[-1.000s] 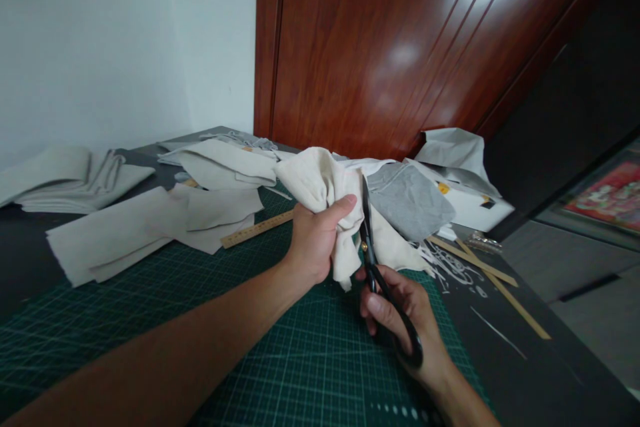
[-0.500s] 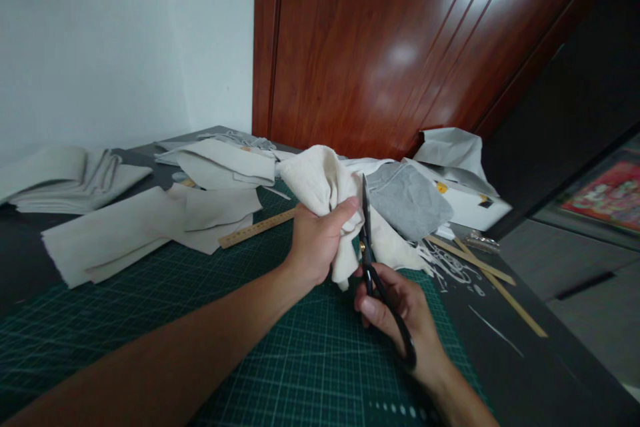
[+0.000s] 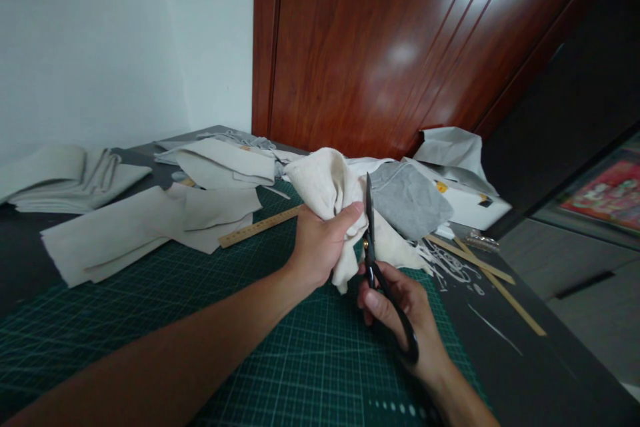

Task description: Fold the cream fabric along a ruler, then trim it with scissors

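Observation:
Bunched in my left hand (image 3: 320,243) is a piece of off-white fabric (image 3: 320,180), its folds rising above the thumb and a tail hanging below. My right hand (image 3: 400,300) grips black-handled scissors (image 3: 371,247) with the blades pointing up. The blades lie against the right side of the bunched fabric, close to my left thumb; whether they are parted is hard to see. Both hands are above a green cutting mat (image 3: 280,353). Behind the scissors lies another off-white piece of cloth (image 3: 395,247).
Flat off-white fabric pieces (image 3: 115,233) and a folded stack (image 3: 75,180) lie at left. A wooden ruler (image 3: 260,227) rests on the mat. Grey cloth (image 3: 413,200), a white box (image 3: 470,207), thin offcuts (image 3: 453,263) and crossed wooden strips (image 3: 500,287) are at right.
Both hands, with the fabric and the scissors, have shifted slightly to the right. The other things lie as before.

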A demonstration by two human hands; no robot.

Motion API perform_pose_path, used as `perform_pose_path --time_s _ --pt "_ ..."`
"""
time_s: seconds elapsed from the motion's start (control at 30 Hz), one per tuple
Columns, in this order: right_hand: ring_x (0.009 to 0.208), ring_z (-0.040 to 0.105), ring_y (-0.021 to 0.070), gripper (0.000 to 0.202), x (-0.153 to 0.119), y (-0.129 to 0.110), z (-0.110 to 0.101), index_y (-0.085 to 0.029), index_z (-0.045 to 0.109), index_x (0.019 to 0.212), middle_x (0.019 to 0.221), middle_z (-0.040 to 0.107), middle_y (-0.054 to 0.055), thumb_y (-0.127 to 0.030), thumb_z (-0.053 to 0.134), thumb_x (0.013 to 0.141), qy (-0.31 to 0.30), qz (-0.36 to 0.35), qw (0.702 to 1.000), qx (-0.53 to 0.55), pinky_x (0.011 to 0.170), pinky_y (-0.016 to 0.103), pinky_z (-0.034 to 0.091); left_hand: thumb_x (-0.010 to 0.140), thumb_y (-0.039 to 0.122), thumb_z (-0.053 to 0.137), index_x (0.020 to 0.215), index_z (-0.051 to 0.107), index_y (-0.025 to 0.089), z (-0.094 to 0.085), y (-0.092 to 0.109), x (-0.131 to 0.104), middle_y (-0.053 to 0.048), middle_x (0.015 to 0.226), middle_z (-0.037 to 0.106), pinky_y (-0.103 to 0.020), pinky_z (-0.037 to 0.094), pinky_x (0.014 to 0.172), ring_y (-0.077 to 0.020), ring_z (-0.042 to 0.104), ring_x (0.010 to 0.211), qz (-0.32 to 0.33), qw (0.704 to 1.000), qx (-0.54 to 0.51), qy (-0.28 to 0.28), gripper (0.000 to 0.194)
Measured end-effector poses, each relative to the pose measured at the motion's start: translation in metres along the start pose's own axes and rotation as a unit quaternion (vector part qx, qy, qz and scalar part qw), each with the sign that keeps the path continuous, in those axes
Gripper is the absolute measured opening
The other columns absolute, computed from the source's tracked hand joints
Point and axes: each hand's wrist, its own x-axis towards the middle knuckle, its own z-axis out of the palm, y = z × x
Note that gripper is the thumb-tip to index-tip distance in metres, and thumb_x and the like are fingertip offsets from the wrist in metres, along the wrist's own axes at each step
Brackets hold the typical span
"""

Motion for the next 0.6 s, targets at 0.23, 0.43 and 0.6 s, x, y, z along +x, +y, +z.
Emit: perform_pose_path --time_s 0.23,0.43,0.6 --pt "0.058 0.052 0.0150 0.046 0.0003 0.0033 -0.0022 -0.019 0.076 0.106 0.072 0.066 0.000 -0.056 0.088 0.081 -0.007 -0.019 1.000 0.016 0.050 0.026 0.045 0.071 0.034 0.091 0.097 0.079 0.014 0.0015 0.0027 -0.0016 -0.012 0.098 0.081 -0.036 0.062 0.069 -0.0257 0.076 0.080 -0.013 1.000 -0.001 0.004 0.035" --pt "0.058 0.052 0.0138 0.044 0.0000 0.0054 -0.0038 -0.020 0.077 0.106 0.072 0.065 0.000 -0.056 0.088 0.083 -0.012 -0.025 0.999 0.020 0.049 0.024 0.045 0.072 0.033 0.090 0.097 0.078 0.013 0.0007 0.0011 -0.0012 -0.010 0.090 0.080 -0.037 0.062 0.070 -0.0240 0.074 0.075 -0.008 1.000 0.002 -0.001 0.034" --pt "0.057 0.051 0.0131 0.046 -0.0006 0.0046 -0.0027 -0.020 0.077 0.106 0.072 0.064 -0.001 -0.055 0.090 0.080 -0.004 -0.022 1.000 0.017 0.048 0.023 0.045 0.072 0.032 0.091 0.093 0.079 0.013 0.0005 0.0017 -0.0018 -0.009 0.090 0.080 -0.036 0.062 0.072 -0.0224 0.074 0.075 -0.001 1.000 0.006 0.005 0.031"
